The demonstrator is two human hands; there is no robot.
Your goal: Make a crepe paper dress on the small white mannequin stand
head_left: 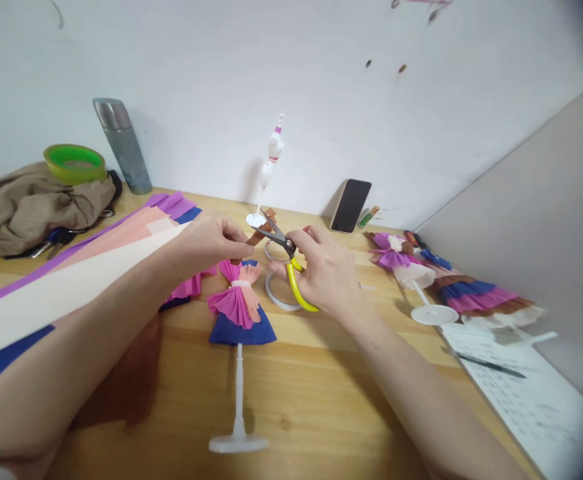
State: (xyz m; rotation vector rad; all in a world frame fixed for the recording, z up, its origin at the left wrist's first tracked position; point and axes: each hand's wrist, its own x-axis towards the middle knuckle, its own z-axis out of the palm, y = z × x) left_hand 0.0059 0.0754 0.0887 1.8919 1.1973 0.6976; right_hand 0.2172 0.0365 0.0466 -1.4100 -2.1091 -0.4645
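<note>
My left hand [216, 239] pinches a narrow brown crepe paper strip [256, 237] between thumb and fingers. In my right hand [326, 270] is a pair of scissors [297, 288] with yellow handles; the dark blades are parted and cross the strip. Whether they cut into it I cannot tell. Just below the hands lies a small paper dress [244, 327], pink and peach at the top and blue at the skirt, on a white stand [238, 400]. Behind the scissors are rolls of white tape [278, 301], partly hidden by my right hand.
Long crepe paper sheets [71, 287] spread under my left forearm. A white figure [271, 157] stands at the wall, a phone [352, 205] leaning to its right. More paper dresses [481, 293], a pen [491, 364] and a written sheet [536, 393] lie right; a bottle [126, 150] stands left.
</note>
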